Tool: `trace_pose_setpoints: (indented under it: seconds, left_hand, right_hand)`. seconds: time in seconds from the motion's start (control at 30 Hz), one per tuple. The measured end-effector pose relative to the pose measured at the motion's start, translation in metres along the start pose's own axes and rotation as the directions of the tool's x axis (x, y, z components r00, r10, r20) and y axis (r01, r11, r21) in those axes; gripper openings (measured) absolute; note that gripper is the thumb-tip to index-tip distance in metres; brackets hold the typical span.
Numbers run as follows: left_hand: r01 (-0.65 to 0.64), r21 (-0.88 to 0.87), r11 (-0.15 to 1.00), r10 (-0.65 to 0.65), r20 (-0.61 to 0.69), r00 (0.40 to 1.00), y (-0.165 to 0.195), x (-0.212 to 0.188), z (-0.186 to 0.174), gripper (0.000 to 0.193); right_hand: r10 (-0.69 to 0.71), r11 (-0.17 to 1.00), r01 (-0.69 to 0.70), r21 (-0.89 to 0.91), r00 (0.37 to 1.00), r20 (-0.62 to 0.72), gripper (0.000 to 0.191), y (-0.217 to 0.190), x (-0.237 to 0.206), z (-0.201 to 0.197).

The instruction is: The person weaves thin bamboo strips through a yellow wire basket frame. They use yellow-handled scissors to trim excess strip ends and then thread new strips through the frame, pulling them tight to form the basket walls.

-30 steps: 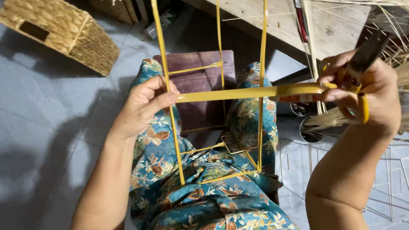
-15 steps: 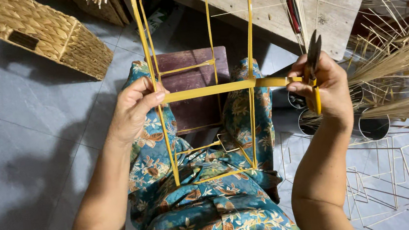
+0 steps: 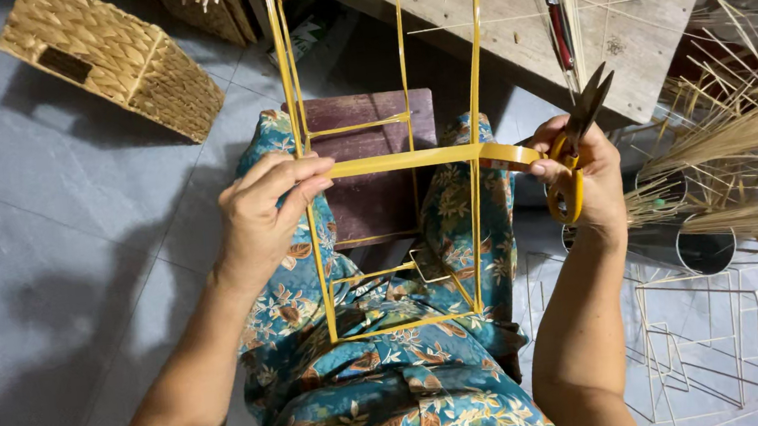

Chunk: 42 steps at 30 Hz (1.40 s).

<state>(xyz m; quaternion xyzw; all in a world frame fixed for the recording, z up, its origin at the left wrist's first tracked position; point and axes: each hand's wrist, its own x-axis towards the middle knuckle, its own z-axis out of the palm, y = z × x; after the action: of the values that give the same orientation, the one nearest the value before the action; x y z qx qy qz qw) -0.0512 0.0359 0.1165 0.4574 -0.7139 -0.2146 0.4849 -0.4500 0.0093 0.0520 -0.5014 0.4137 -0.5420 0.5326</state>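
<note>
A box-shaped frame of thin yellow sticks point(image 3: 467, 66) stands upright on my lap, over floral trousers. A flat yellow strip point(image 3: 402, 161) runs across the frame at mid height. My left hand point(image 3: 267, 205) pinches the strip's left end against the frame's left upright. My right hand point(image 3: 580, 180) holds yellow-handled scissors point(image 3: 576, 143), blades up and slightly apart, and its fingertips grip the strip's right end just outside the right upright.
A dark wooden stool point(image 3: 373, 149) sits under the frame. A woven basket point(image 3: 114, 62) lies at the upper left. A wooden board point(image 3: 620, 23) and bundles of thin sticks point(image 3: 743, 141) fill the right. Several finished wire-like frames point(image 3: 733, 327) lie on the floor beside a metal can point(image 3: 702, 247).
My right hand with the scissors has drawn in leftward toward the frame's right upright. The scissors now point up. My left hand keeps its pinch on the strip.
</note>
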Motion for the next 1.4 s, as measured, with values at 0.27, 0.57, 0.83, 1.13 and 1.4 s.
trace_pose_setpoints:
  seconds: [0.27, 0.57, 0.83, 1.13, 1.4]
  left_hand:
    - [-0.027, 0.229, 0.973, 0.013, 0.061, 0.998, 0.002, 0.005, 0.005, 0.014]
    - [-0.026, 0.363, 0.932, 0.001, 0.069, 0.998, -0.005, 0.014, 0.014, 0.024]
    - [-0.124, 0.595, 0.794, 0.110, 0.060, 0.992, 0.011, 0.035, 0.010, 0.030]
    - [-0.392, 0.340, 0.855, 0.320, 0.248, 0.914, 0.018, 0.048, 0.090, 0.021]
    - [-0.436, 0.541, 0.719, 0.236, 0.401, 0.885, 0.012, 0.055, 0.157, 0.006]
  right_hand:
    - [-0.002, 0.999, 0.000, -0.052, 0.999, -0.034, 0.042, -0.001, 0.001, 0.005]
    - [-0.038, 0.992, 0.035, -0.125, 0.999, -0.026, 0.037, 0.004, 0.003, 0.013]
    - [0.015, 0.999, -0.018, -0.050, 0.998, -0.061, 0.037, 0.011, 0.002, 0.016]
    - [0.027, 0.999, -0.028, -0.015, 0.998, -0.051, 0.039, 0.016, 0.005, 0.013]
    - [0.011, 0.995, -0.017, -0.096, 0.998, -0.060, 0.039, 0.021, 0.004, 0.007]
